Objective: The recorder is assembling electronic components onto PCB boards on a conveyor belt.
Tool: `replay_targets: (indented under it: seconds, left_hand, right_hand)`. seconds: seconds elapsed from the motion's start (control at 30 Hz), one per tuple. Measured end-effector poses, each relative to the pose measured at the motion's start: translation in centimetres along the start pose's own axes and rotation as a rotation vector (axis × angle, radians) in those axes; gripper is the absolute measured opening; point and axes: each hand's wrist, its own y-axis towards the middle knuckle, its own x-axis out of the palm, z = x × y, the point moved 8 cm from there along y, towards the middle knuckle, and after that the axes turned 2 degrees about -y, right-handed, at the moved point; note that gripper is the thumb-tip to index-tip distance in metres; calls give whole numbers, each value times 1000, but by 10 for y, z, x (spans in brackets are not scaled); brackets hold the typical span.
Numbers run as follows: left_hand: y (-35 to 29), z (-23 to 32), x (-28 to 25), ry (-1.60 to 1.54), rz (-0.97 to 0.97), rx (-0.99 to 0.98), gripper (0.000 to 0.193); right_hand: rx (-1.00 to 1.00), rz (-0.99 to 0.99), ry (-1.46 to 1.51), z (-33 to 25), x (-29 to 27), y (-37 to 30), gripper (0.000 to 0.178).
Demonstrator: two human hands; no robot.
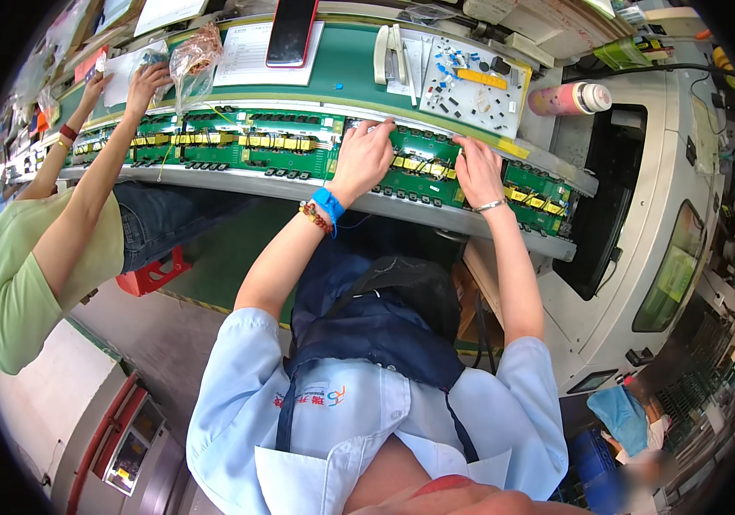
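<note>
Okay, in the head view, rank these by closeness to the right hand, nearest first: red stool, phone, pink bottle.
From the right hand:
1. Pink bottle, up and to its right.
2. Phone, up and to its left.
3. Red stool, far to its left and lower down.

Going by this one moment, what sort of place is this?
Most likely an electronics assembly line in a factory: a row of green circuit boards runs along the bench toward a large pale machine, small loose components lie beyond them, and a co-worker works alongside.
</note>
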Motion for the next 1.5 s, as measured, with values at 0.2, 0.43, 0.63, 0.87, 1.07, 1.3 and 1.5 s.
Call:
replay_targets:
  seconds: [0.2, 0.43, 0.63, 0.87, 1.07, 1.3, 1.5]
  left_hand:
    - [0, 12, 7, -79, -18, 97, 31]
    - [8, 28, 10, -131, -3, 123, 30]
    - [12, 31, 17, -97, -95, 87, 29]
    - [-13, 6, -14, -343, 186, -131, 30]
    - [-53, -49, 39, -802, 189, -604, 43]
    - [-51, -44, 54, -945, 97, -695, 58]
    - [-51, -42, 57, -1008, 57, -700, 54]
  right_hand:
    - [-45, -32, 29, -12, -1, 7, 32]
    - [-81, -58, 22, -23, 8, 18, 25]
    - [-41, -70, 47, -17, 7, 21, 24]
    - [-27, 146, 171, -28, -43, -8, 19]
    - [-19, 47, 299, -67, -15, -42, 15]
    - [3, -69, 75, -88, 26, -38, 19]
    - [-63, -146, -202, -97, 42, -42, 28]
